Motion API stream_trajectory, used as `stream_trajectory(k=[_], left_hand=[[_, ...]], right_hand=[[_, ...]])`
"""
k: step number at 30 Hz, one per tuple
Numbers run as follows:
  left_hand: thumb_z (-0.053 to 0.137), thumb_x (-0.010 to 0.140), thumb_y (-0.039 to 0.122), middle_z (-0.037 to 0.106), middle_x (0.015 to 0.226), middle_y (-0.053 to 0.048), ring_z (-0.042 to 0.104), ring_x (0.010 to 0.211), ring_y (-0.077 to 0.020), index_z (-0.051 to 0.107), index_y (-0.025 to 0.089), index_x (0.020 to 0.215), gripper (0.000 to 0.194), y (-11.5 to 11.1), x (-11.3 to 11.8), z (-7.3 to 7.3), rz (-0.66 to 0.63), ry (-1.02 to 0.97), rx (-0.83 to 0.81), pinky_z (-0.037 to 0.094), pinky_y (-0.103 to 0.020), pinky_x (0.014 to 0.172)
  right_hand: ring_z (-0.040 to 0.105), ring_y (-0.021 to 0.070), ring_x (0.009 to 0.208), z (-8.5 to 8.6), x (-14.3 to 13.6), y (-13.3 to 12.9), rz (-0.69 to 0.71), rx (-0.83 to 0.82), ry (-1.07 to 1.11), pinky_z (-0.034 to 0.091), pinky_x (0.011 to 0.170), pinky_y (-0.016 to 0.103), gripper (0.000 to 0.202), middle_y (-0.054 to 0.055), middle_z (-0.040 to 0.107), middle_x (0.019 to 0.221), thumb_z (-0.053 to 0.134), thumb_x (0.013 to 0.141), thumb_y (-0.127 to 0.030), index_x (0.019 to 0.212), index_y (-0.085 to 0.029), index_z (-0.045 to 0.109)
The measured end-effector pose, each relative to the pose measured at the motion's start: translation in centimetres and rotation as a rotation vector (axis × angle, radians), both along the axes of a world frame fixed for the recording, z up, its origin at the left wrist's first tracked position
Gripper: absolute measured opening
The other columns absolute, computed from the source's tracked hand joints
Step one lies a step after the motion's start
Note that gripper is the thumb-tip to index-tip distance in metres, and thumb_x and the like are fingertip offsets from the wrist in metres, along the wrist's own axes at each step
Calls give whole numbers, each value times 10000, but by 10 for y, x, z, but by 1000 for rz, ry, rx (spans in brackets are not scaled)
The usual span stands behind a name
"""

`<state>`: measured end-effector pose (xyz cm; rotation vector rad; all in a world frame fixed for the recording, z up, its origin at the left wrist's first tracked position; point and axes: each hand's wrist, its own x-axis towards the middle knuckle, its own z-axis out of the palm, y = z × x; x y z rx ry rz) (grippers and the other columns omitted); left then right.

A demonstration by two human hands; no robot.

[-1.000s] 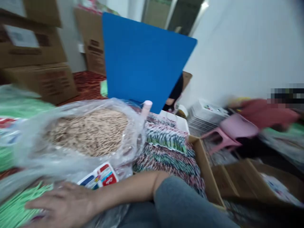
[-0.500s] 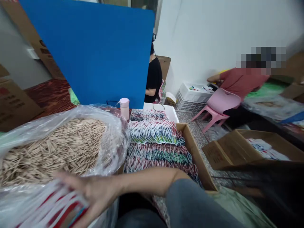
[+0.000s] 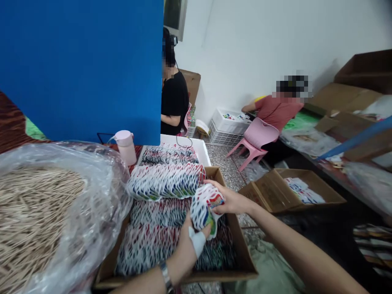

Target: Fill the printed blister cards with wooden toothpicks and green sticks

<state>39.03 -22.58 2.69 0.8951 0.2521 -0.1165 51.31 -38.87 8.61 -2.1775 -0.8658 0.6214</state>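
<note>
Both my hands hold a small stack of printed cut-out cards (image 3: 200, 208), white with red, blue and green, above a cardboard box (image 3: 249, 261). My left hand (image 3: 187, 239) is closed around its lower left side; a white wrap covers the thumb and a metal band circles the wrist. My right hand (image 3: 230, 199) grips the right side, thumb in front. Fingers behind the stack are hidden. Inside the box stand rows of similar cards (image 3: 150, 245). A longer row of cards (image 3: 165, 181) lies on top, just left of the held stack.
A plastic bag (image 3: 101, 208) of thin wooden sticks (image 3: 33, 212) is at left. Behind stand a pink bottle (image 3: 126, 149), a white foam box (image 3: 202, 151) and a blue panel (image 3: 82, 69). Two people sit farther off. An open carton (image 3: 275, 192) is at right.
My right hand has come from the stick bag at lower left, where it was on printed cards, to the cardboard box. My left hand has come into view. The view has swung right.
</note>
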Motion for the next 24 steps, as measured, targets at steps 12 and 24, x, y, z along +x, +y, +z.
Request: stream_trajectory(k=[12,24], left_hand=[[745,651,192,710,1088,-82,635,1019,-280,623,185,1105,470,-42,78,-45,78,87,56,462,-401,947],[772,635,237,706,1085,-99,649,963,-261,601,177,1057,459,-40,96,-52,77,57,118,468,-404,946]], right_hand=[[382,318,1290,-63,109,-29,187,-175,-189,306,1070,444,857,170,377,1406,731,612,-246,1377,-136,360],[339,308,1301,-75,128,-31,220,-118,-228,297,1078,436,632,144,384,1359,735,607,-245,1187,-156,501]])
